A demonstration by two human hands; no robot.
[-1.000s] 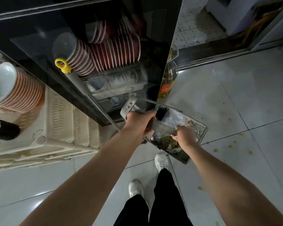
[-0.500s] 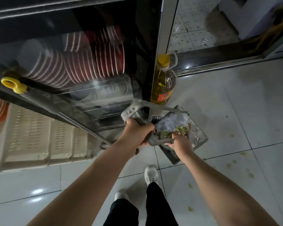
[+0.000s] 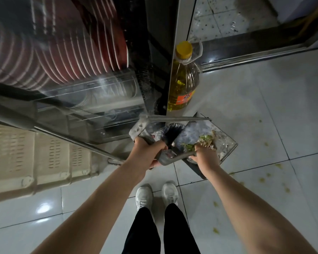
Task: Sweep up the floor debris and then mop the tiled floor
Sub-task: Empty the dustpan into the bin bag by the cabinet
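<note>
A metal dustpan point(image 3: 226, 143) hangs above the white tiled floor point(image 3: 255, 110), with green and brown scraps point(image 3: 205, 141) in its tray. My left hand point(image 3: 148, 152) grips the upper part of its grey handle frame point(image 3: 138, 128). My right hand point(image 3: 206, 156) grips the lower bar of that frame, at the tray's near edge. Dark broom bristles point(image 3: 174, 132) show inside the pan between my hands. A long grey pole point(image 3: 62, 138) slants from the left edge down to a spot beside my left wrist. Yellow-green spots point(image 3: 264, 177) dot the tiles on the right.
A glass-fronted cabinet point(image 3: 99, 79) with stacked red bowls stands straight ahead. A bottle of yellow oil point(image 3: 184, 83) sits on the floor at its corner. Beige plastic crates point(image 3: 44, 158) lie at the left. A metal door threshold point(image 3: 264, 52) crosses the far right. My white shoes point(image 3: 156, 196) stand below.
The view has swung left and closer to the cabinet, and the pole's yellow loop has left the frame. Both hands keep their hold on the dustpan. My feet have drawn level.
</note>
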